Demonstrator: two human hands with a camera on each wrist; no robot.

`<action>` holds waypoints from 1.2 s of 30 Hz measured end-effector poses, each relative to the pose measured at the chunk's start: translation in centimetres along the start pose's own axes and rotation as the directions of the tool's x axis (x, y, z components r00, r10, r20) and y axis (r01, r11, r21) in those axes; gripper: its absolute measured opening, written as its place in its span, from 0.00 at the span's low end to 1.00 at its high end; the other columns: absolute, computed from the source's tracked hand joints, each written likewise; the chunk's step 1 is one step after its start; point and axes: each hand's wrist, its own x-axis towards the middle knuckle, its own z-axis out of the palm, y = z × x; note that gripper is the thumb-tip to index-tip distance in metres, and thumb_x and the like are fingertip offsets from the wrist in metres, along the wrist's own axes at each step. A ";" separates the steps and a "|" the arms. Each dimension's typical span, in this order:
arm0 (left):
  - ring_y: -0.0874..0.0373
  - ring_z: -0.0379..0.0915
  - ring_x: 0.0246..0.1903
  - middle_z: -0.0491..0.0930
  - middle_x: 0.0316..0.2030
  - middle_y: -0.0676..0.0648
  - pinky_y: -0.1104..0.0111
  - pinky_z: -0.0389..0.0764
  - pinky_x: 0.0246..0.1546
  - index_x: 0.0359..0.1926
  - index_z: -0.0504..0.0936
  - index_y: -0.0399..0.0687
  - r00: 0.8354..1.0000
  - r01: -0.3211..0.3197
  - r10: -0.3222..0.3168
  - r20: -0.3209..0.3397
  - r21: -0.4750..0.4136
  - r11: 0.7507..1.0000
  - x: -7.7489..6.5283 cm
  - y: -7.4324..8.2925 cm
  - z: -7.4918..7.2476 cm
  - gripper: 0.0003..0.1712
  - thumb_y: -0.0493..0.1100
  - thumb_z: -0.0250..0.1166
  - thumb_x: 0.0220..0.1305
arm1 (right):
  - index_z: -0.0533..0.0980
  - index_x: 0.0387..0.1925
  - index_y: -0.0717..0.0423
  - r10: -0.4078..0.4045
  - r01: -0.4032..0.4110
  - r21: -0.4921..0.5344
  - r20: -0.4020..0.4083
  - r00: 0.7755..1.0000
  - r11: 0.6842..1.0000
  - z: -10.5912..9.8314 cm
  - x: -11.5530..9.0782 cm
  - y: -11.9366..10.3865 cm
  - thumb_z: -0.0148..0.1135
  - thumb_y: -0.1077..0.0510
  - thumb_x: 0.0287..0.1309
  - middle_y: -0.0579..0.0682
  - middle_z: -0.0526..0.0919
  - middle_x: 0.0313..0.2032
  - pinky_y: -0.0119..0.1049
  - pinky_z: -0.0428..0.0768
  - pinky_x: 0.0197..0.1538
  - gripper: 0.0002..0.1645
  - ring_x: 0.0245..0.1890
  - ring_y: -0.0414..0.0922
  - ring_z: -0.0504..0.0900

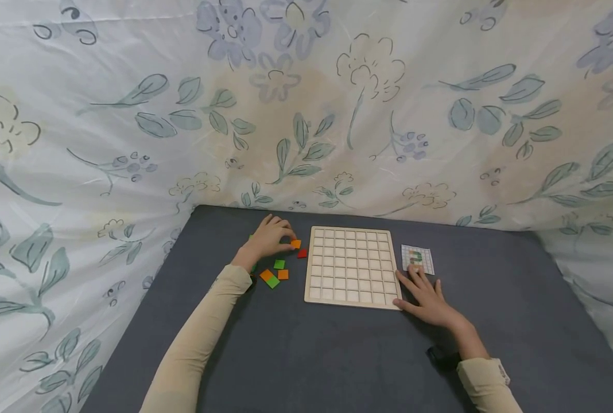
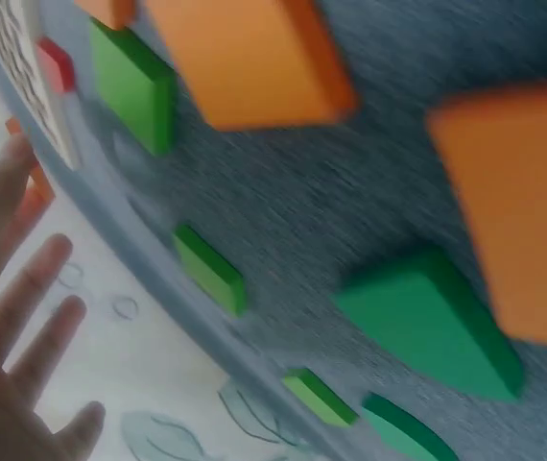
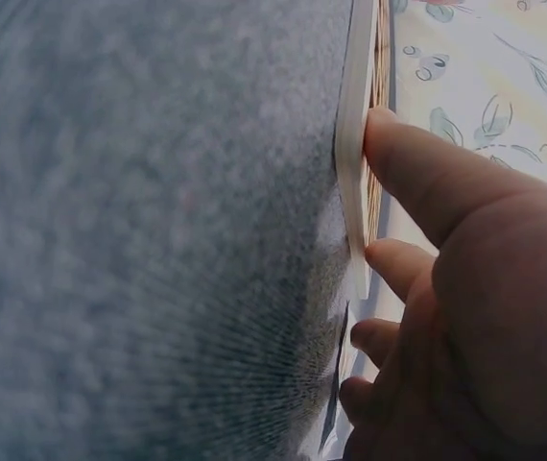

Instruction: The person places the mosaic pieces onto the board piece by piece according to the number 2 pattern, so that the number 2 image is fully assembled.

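My left hand (image 1: 266, 240) pinches a small orange square tile (image 1: 296, 244) between thumb and fingers, left of the board. In the left wrist view that tile shows at the thumb tip, with the other fingers spread apart. A red tile (image 1: 302, 253) lies just under the held one. The wooden grid board (image 1: 353, 267) lies flat, its square cells bare. With fingers spread, my right hand (image 1: 430, 305) rests thumb and forefinger on the board's right edge. Its other fingers reach over the lower part of a printed pattern card (image 1: 424, 256).
Left of the board lie several loose tiles, among them a green one (image 1: 279, 264) and an orange one (image 1: 283, 275). A dark green tile with a curved side (image 2: 427, 327) shows in the left wrist view. Floral cloth (image 1: 306, 103) hangs behind the dark tabletop (image 1: 306, 350).
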 end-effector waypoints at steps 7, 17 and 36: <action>0.52 0.63 0.57 0.75 0.49 0.53 0.48 0.47 0.68 0.45 0.83 0.60 1.000 -0.003 0.003 -0.016 0.006 1.000 1.1 1.2 0.0 0.17 0.59 0.63 0.57 | 0.53 0.70 0.55 0.029 -0.029 -0.004 0.027 0.999 1.000 0.4 0.2 0.5 0.58 0.45 0.59 0.68 0.41 0.70 0.74 0.29 0.57 0.43 0.69 0.67 0.33; 0.52 0.64 0.55 0.75 0.49 0.53 0.47 0.47 0.68 0.46 0.83 0.60 1.000 -0.010 0.010 -0.014 -0.005 1.000 2.4 2.8 0.3 0.17 0.57 0.64 0.57 | 0.53 0.70 0.55 0.010 -0.011 0.022 0.048 0.999 1.000 0.2 0.2 0.8 0.58 0.45 0.59 0.68 0.41 0.70 0.73 0.28 0.57 0.44 0.68 0.67 0.33; 0.54 0.64 0.55 0.74 0.50 0.54 0.50 0.47 0.68 0.47 0.82 0.63 0.999 0.018 -0.016 0.027 -0.044 0.999 5.0 5.4 1.5 0.17 0.60 0.61 0.58 | 0.51 0.71 0.54 0.018 -0.020 0.019 0.113 0.993 1.000 -0.4 0.3 0.9 0.57 0.44 0.60 0.68 0.38 0.70 0.73 0.27 0.57 0.44 0.69 0.67 0.31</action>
